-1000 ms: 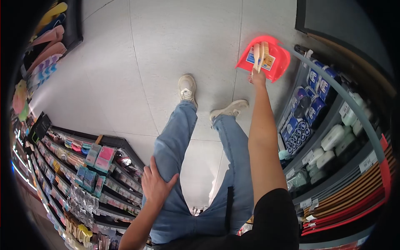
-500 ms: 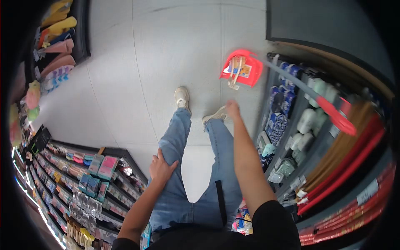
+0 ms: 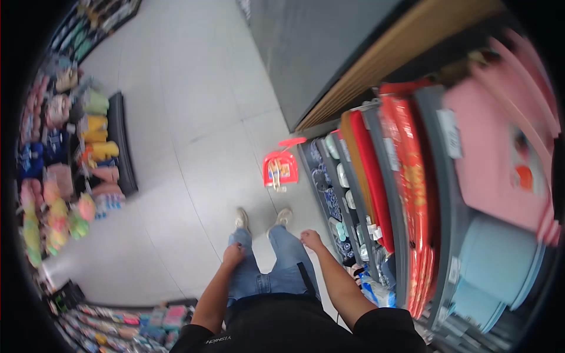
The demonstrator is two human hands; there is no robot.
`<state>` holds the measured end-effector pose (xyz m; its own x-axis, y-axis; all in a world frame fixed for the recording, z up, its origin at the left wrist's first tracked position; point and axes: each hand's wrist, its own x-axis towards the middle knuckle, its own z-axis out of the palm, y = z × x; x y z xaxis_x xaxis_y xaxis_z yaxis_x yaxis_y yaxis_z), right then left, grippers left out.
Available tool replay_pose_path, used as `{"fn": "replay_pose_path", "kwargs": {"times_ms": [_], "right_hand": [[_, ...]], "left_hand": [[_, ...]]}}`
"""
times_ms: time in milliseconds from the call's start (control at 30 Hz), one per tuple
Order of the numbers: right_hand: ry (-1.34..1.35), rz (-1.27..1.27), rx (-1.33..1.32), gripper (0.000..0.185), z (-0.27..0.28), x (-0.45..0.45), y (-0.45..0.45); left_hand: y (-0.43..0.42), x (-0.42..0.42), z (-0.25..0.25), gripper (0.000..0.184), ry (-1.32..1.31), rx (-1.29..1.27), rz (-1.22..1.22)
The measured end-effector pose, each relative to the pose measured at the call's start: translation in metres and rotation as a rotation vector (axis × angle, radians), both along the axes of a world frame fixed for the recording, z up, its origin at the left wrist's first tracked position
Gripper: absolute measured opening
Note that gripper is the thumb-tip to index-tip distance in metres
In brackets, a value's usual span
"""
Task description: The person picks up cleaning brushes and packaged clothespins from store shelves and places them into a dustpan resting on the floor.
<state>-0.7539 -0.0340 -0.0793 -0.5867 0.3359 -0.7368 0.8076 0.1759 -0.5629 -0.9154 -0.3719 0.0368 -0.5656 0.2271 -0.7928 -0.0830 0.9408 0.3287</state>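
Our right hand point(image 3: 311, 239), which had gripped the brush point(image 3: 275, 172), was empty, fingers slack, below the red dustpan point(image 3: 292, 164) at frame centre; brush inside. Left hand point(image 3: 233, 254): closure, we could not tell.

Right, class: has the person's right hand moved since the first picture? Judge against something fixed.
Yes: judged against the grey shelving, the right hand has drawn back from the red dustpan towards the blue jeans.
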Motion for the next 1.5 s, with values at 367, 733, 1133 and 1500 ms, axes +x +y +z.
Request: {"fn": "replay_pose_path", "kwargs": {"times_ms": [367,733,1133,1500], "right_hand": [[0.026,-0.886,0.127,0.014,0.138,0.146,-0.079],[-0.635,-0.779,0.276,0.035,0.122,0.328,-0.375],[-0.500,-1.496,0.423,0.033,0.136,0.399,-0.482],[-0.220,-1.992,-0.186,0.029,0.096,0.552,-0.582]], "left_hand": [[-0.041,-0.080,-0.007,0.026,0.220,0.185,-0.488],[-0.098,-0.141,-0.036,0.036,-0.005,-0.248,-2.670],[0.059,0.024,-0.017,0.017,-0.313,0.326,-0.943],[0.059,0.246,0.000,0.023,-0.231,0.251,-1.268]]}}
